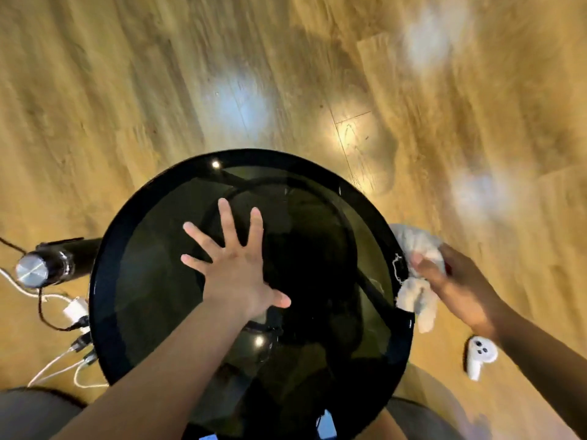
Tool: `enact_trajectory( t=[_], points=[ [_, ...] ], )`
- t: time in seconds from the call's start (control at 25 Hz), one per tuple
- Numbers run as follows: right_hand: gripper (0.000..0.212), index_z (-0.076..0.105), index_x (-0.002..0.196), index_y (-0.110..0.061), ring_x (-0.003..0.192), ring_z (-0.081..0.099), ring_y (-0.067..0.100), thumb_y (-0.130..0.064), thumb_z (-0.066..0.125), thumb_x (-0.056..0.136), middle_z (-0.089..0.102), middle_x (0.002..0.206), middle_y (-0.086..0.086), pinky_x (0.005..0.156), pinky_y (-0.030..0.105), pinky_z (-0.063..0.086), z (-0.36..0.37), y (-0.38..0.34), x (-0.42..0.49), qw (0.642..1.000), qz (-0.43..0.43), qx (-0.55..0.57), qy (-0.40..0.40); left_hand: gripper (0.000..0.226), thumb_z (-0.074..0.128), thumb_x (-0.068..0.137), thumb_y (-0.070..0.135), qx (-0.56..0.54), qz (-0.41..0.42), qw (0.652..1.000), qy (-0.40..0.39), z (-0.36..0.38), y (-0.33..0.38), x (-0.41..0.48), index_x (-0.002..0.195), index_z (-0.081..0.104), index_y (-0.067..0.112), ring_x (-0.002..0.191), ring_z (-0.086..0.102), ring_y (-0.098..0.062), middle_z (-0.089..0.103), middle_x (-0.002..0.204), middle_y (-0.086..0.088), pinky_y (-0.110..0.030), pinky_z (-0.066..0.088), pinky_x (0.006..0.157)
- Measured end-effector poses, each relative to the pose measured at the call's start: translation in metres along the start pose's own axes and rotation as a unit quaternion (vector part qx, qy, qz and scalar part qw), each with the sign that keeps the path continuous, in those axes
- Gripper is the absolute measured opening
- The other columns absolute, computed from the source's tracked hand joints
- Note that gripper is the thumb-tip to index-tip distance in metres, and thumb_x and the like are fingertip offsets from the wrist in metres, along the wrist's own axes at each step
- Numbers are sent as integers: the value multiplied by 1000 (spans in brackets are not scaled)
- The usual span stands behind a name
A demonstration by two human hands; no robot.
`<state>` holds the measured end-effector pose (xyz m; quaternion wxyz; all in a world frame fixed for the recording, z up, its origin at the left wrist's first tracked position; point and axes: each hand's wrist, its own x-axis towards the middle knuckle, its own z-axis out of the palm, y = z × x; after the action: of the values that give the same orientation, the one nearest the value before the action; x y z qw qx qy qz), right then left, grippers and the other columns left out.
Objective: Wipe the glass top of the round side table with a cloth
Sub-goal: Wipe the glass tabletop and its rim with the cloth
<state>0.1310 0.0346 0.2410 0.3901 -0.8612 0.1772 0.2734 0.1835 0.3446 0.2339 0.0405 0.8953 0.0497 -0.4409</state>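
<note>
The round side table point(152, 281) has a dark smoked glass top inside a black rim and fills the lower middle of the view. My left hand point(235, 265) lies flat on the glass near its middle, fingers spread wide, holding nothing. My right hand point(451, 281) is at the table's right edge and grips a crumpled white cloth point(416, 300). The cloth hangs over the rim, partly on the glass and partly off the side. The right hand is blurred.
A black cylinder with a silver cap point(47, 265) lies on the wooden floor at the left. White and black cables with a plug point(74, 312) run beside it. A white game controller point(478, 355) lies on the floor at the lower right.
</note>
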Motion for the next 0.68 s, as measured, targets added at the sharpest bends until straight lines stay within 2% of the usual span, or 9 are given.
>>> enact_trajectory(
  t=[0.08, 0.12, 0.24, 0.32, 0.36, 0.44, 0.56, 0.6, 0.68],
  points=[
    [43, 62, 110, -30, 98, 65, 13, -65, 52, 88, 69, 103, -10, 74, 31, 44, 9, -13, 26, 999, -22, 18, 17, 159, 83, 47, 70, -4, 2, 1000, 2, 1, -1, -1, 111, -60, 42, 128, -36, -64, -65, 133, -7, -81, 10, 102],
    [38, 61, 118, -33, 100, 65, 12, -59, 53, 91, 68, 108, -12, 75, 28, 44, 16, -35, 55, 999, -29, 31, 10, 159, 83, 47, 70, -2, 4, 1000, -1, 1, -1, 0, 113, -59, 43, 128, -35, -63, -64, 135, -6, -80, 9, 102],
    [48, 55, 131, -30, 109, 61, 22, -57, 52, 91, 66, 123, -4, 77, 28, 40, 51, -129, 138, 988, -140, -57, -27, 158, 83, 47, 70, 14, 6, 1000, -14, 0, -1, 0, 131, -47, 43, 131, -34, -61, -61, 138, -3, -80, 9, 102],
    [49, 56, 128, -31, 113, 59, 22, -60, 53, 89, 66, 123, -6, 80, 28, 41, 70, -166, 165, 980, -174, -81, -57, 153, 84, 48, 69, 25, 5, 999, -31, -2, 1, -2, 139, -37, 41, 132, -36, -59, -59, 140, 0, -79, 9, 103],
    [40, 60, 118, -35, 109, 60, 20, -61, 54, 88, 67, 112, -10, 75, 27, 41, 68, -167, 168, 981, -178, -54, -62, 152, 84, 49, 67, 29, 0, 999, -38, -3, 2, -2, 140, -35, 41, 131, -37, -58, -59, 140, 1, -78, 8, 104],
    [34, 62, 106, -35, 96, 64, 17, -63, 52, 88, 67, 95, -14, 68, 24, 43, 54, -128, 152, 989, -139, 1, -39, 153, 86, 50, 64, 37, -11, 998, -47, -5, 5, -2, 142, -35, 39, 131, -38, -57, -58, 140, 1, -77, 7, 106],
    [62, 52, 135, -31, 101, 66, 23, -70, 44, 88, 71, 112, 2, 82, 30, 48, 36, -11, 62, 998, 22, 62, 20, 153, 87, 51, 62, 39, -14, 998, -53, -6, 6, -2, 144, -32, 38, 132, -38, -56, -56, 142, 0, -76, 6, 106],
    [73, 51, 136, -22, 93, 69, 26, -74, 42, 86, 74, 102, 10, 80, 34, 50, 35, 17, 13, 993, 81, 81, 19, 153, 87, 50, 62, 40, -12, 998, -52, -6, 6, -2, 144, -31, 38, 132, -38, -56, -56, 142, 1, -76, 6, 106],
    [85, 60, 113, -7, 66, 70, 31, -82, 36, 80, 69, 65, 19, 65, 33, 54, 47, 44, -79, 985, 140, 94, -25, 154, 88, 50, 62, 42, -13, 998, -49, -5, 4, -2, 144, -31, 38, 132, -39, -54, -56, 142, 3, -76, 4, 106]
  ],
)
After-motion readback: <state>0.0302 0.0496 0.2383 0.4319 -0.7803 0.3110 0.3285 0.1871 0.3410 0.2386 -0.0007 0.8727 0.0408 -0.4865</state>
